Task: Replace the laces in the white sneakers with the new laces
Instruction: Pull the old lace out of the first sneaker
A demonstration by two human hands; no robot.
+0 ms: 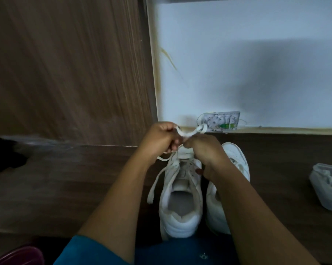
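Blue fabric (pixel 88 251) covered the person's lap at the bottom edge, and both bare forearms reached forward from it over the dark wooden bench (pixel 65 188). Between the arms stood the first sneaker (pixel 180 207), white, heel toward the camera and toe toward the wall, its opening facing up. Just beside it, on the person's right, stood the second sneaker (pixel 235 155), partly hidden under the right forearm.

Above the toe end of the first sneaker the two hands were close together. The left hand (pixel 159 138) had its fingers curled round a white lace (pixel 188 133), and the right hand (pixel 201 148) pinched the same lace, which arched in a short loop between them. One loose end (pixel 155 186) of the lace trailed down the sneaker's side onto the bench.

Well apart to the right sat a clear plastic container (pixel 327 188) holding something white; I could not tell what. A small open wall box (pixel 220 121) with thin wires sat low on the pale wall (pixel 237 54). A black object (pixel 2 153) lay at the far left.
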